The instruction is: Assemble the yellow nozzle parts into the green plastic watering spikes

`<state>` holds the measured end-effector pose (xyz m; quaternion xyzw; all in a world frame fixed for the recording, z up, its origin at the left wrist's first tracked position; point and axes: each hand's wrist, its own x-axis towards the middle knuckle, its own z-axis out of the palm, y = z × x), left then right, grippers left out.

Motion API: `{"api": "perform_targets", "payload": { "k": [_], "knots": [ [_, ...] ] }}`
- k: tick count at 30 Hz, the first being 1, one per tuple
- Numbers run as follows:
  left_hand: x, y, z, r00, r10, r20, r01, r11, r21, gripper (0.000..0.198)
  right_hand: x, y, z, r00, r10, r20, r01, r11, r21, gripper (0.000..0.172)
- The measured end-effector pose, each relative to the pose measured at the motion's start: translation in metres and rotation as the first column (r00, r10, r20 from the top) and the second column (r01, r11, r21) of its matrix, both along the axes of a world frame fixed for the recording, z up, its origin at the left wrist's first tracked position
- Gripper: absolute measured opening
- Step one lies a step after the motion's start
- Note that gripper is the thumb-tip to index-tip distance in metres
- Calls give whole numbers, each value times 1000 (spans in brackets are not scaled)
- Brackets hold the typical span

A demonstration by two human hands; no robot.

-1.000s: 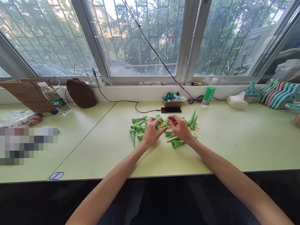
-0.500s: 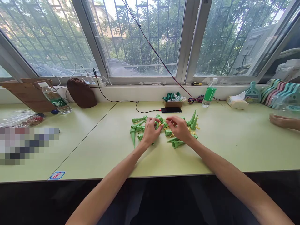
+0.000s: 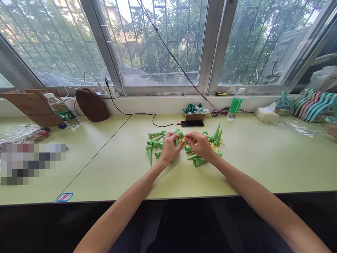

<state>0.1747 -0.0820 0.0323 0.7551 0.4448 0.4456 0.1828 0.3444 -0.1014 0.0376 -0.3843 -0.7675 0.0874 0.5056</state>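
Several green plastic spikes [image 3: 149,153] and caps lie in a loose pile on the pale green table [image 3: 118,175], with small yellow pieces [image 3: 222,143] among them. My left hand [image 3: 170,146] is closed round a green spike near the middle of the pile. Close beside it, my right hand [image 3: 199,143] has thumb and finger pinched near a small yellow piece; what lies between the fingertips is too small to make out. Two spikes [image 3: 217,135] point upward to the right of my right hand.
Behind the pile are a black phone [image 3: 192,123] on a cable and a small box [image 3: 195,116]. A green-labelled bottle [image 3: 235,104], tissues [image 3: 266,114] and hangers [image 3: 316,105] stand right; another bottle [image 3: 63,111] and a brown bag [image 3: 92,105] stand left.
My right hand has shifted slightly, its fingertips now closer to my left hand. Another person's hand at the right has moved to the frame's edge, and clear plastic wrapping shows on the table there.
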Motion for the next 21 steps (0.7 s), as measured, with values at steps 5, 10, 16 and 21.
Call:
{"api": "perform_targets", "payload": {
  "k": [5, 10, 16, 21],
  "knots": [
    [1, -1, 0, 1000, -9, -21, 10, 999, 38, 14, 0, 1, -3, 1000, 17, 24, -16, 1000, -21, 17],
    [1, -2, 1, 1000, -10, -20, 11, 998, 56, 15, 0, 2, -5, 999, 23, 38, -23, 1000, -15, 16],
    [1, -4, 1, 999, -30, -26, 32, 996, 81, 27, 1, 4, -5, 999, -10, 32, 11, 1000, -7, 18],
    [2, -4, 1, 999, -33, -43, 37, 996, 86, 32, 1, 4, -4, 999, -9, 34, 9, 1000, -11, 17]
  ]
}}
